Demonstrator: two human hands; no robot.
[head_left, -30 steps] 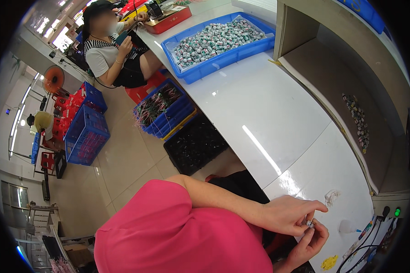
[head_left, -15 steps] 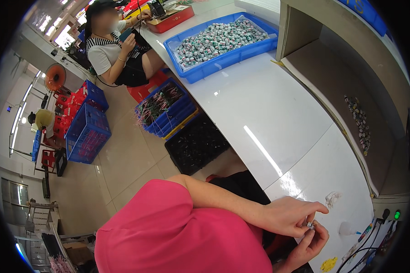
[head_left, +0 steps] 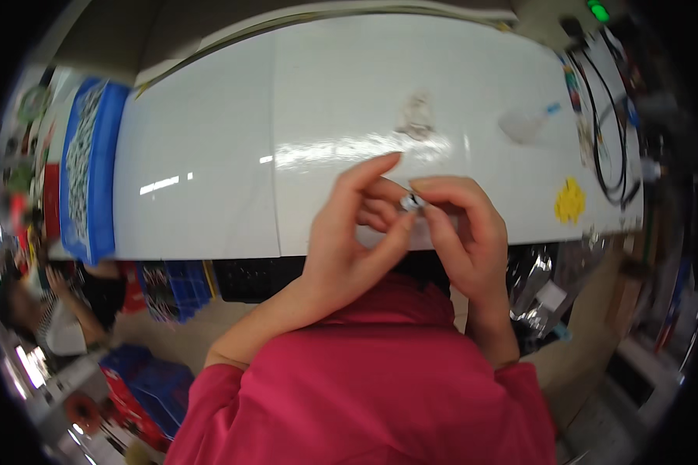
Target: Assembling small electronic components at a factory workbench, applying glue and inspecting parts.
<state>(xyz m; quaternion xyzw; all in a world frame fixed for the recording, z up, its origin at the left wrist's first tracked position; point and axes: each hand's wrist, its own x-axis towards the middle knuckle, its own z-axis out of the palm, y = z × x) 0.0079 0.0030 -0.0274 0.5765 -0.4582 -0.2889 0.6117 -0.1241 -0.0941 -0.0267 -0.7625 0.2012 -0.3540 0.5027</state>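
A: Tray (head_left: 93,178), blue, sits far left on the white bench (head_left: 209,170). Left hand (head_left: 349,240)?
B: Fingers pinch a small silver part (head_left: 411,202) above the bench's near edge.
A: Right hand (head_left: 461,232)?
B: Fingertips closed on the same part

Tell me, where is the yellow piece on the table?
In the head view, the yellow piece lies on the white table, right of the right hand, beside black cables.

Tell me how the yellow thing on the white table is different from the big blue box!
The yellow thing is small, lies flat and sits by the right end of the white table, near the black cables. The blue box is much bigger, has raised walls, is full of small pale pieces and sits at the left end. Both rest on the table, untouched by either hand.
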